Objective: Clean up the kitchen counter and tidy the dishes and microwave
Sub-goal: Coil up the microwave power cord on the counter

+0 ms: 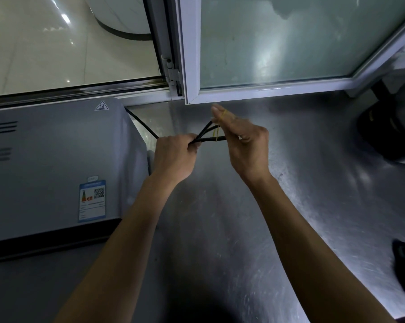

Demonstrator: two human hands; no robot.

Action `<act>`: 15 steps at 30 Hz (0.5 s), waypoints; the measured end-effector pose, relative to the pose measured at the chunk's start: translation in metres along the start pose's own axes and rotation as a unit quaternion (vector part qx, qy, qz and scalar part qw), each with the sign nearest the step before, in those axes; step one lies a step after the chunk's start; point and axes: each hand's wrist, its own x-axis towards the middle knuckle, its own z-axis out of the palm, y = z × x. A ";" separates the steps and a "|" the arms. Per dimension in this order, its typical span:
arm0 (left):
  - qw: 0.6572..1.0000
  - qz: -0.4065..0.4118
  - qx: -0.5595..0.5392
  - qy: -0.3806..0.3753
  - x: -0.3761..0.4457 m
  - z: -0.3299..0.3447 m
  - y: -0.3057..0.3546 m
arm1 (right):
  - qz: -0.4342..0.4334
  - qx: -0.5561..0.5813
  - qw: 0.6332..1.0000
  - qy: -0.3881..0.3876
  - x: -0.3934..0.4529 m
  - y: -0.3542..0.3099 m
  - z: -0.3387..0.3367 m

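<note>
Black cord (208, 134), yellow band (220, 127), grey steel.

A grey microwave (57, 159) carries a blue-edged label (92, 201) with a black-and-white QR square and orange-red chart, plus a white warning triangle (101, 106). The brushed silver counter (220, 217) meets a white window frame (192, 50) around pale green frosted glass (278, 38).

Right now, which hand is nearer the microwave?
Left. The left hand grips the cord right beside the microwave; the right hand is farther out over the counter.

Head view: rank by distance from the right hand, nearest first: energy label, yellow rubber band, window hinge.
1. Yellow rubber band: looped on the right hand's fingers, around the black cord.
2. Window hinge: above, left of the hand.
3. Energy label: far left, on the microwave.
</note>
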 end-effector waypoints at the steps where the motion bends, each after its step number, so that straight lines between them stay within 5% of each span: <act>1: 1.000 -0.002 -0.004 0.005 -0.001 0.000 0.001 | -0.025 -0.035 0.999 0.014 0.001 0.003 0.001; 7: 1.000 -0.017 -0.009 0.016 -0.009 0.001 -0.003 | -0.079 -0.150 0.985 0.025 -0.001 0.010 0.010; 15: 0.999 -0.004 0.005 0.050 -0.011 0.007 -0.008 | -0.015 -0.206 0.978 0.018 -0.019 0.007 0.014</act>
